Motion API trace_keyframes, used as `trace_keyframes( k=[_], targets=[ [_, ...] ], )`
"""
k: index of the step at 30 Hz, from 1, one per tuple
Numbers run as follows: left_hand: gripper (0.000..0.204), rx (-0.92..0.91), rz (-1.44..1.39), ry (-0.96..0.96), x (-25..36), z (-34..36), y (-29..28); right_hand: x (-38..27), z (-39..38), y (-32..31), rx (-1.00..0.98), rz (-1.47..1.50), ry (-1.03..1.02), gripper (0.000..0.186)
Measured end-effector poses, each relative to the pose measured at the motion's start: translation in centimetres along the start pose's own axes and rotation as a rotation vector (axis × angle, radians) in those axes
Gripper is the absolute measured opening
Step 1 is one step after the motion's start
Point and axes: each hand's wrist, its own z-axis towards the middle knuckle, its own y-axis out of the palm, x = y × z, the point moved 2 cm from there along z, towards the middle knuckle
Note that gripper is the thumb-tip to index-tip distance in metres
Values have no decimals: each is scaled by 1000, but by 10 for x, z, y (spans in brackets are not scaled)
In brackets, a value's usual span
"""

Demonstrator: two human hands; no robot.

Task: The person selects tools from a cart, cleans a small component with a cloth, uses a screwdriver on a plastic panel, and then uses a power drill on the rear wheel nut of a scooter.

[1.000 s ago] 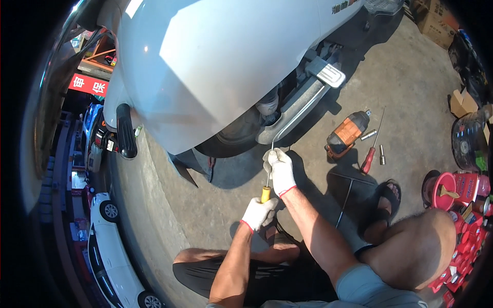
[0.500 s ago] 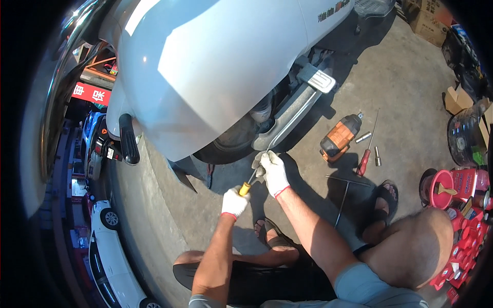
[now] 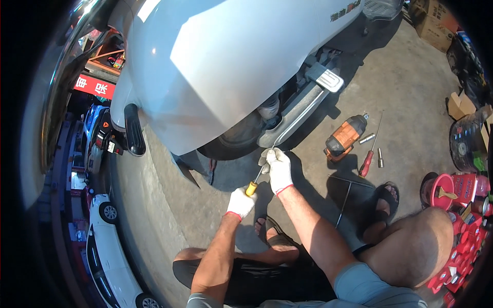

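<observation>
A yellow-handled screwdriver (image 3: 251, 188) slants between my two gloved hands. My left hand (image 3: 239, 203) is closed round its handle. Further up, my right hand (image 3: 279, 170) has its fingers closed on the shaft, by the lower end of a grey metal arm (image 3: 298, 117) on a scooter. The screwdriver's tip is hidden by the right-hand fingers, so I cannot tell whether it touches the arm. Above my hands is the scooter's pale, glossy body panel (image 3: 215, 66), with a dark tyre (image 3: 228, 148) partly showing below it. Both gloves are white with red cuffs.
On the concrete to the right lie an orange-and-black impact wrench (image 3: 345, 137), a red-handled screwdriver (image 3: 366, 164), two sockets and a T-handle wrench (image 3: 345, 203). Red containers (image 3: 462, 251) and a pink bucket (image 3: 442, 187) stand at far right. A white car (image 3: 115, 251) is at left.
The scooter and the tools on the ground appear slightly further right in the picture. Both hands keep their hold on the screwdriver, shifted a little to the right with it.
</observation>
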Motion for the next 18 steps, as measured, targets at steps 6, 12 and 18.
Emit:
trace_keyframes(
  k=[6,12,18],
  targets=[
    [23,-360,-243,-198,2,-2,2,-7,-2,0,6,-68,-2,21],
    [27,-500,-668,-397,54,-39,31,-12,3,-19,-30,-133,10,22],
    [33,-240,-745,-398,76,-54,74,-32,4,-28,-142,-285,26,21]
  ],
)
